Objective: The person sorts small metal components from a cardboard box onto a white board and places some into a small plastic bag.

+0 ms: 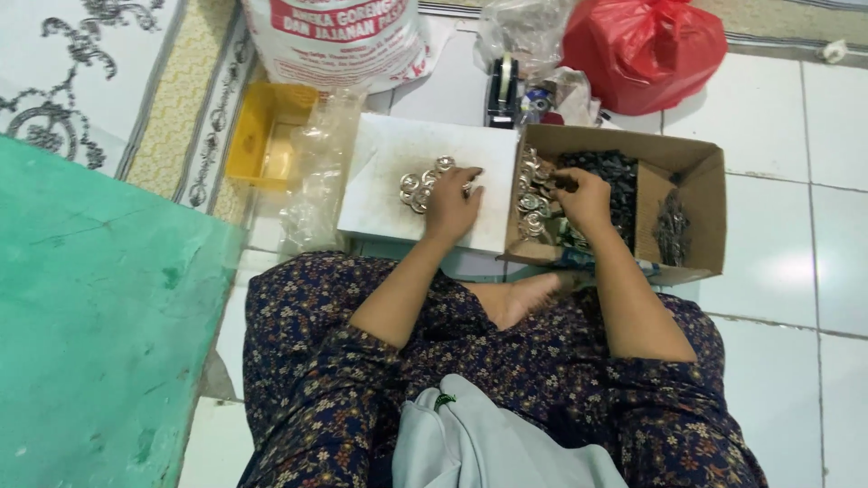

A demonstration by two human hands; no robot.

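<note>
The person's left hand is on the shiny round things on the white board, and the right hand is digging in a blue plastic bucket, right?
Almost. The right hand is inside a brown cardboard box, not a blue bucket. The head view shows this. The left hand does rest on the shiny round things on the white board.

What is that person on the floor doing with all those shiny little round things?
A person sits on the tiled floor. The left hand rests on a cluster of small shiny round metal pieces lying on a flat white board. The right hand reaches into an open brown cardboard box holding more shiny pieces and small dark parts. Whether its fingers grip anything is hard to tell.
</note>
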